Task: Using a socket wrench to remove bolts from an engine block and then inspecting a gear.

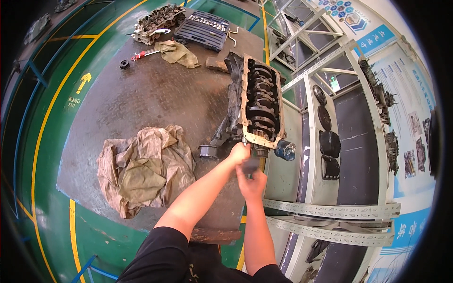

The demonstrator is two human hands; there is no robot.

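An engine block (265,106) lies on the metal-topped table with its crankshaft side up, the crankshaft (262,112) showing inside the pale-edged frame. My left hand (239,153) is closed at the block's near left corner, around something small and metallic that its fingers mostly hide. Just below and to the right, my right hand (252,184) grips a dark, blunt part (250,165), smeared by motion, so its kind cannot be told. A blue oil filter (285,150) sticks out at the block's near right corner.
Left on the table (127,99) lies a crumpled brown cloth (146,165). Farther back are a socket set case (202,29), a rag (177,53), a red-handled tool (144,54), a black ring (124,64) and a cylinder head (159,22). A metal rack (330,210) stands right.
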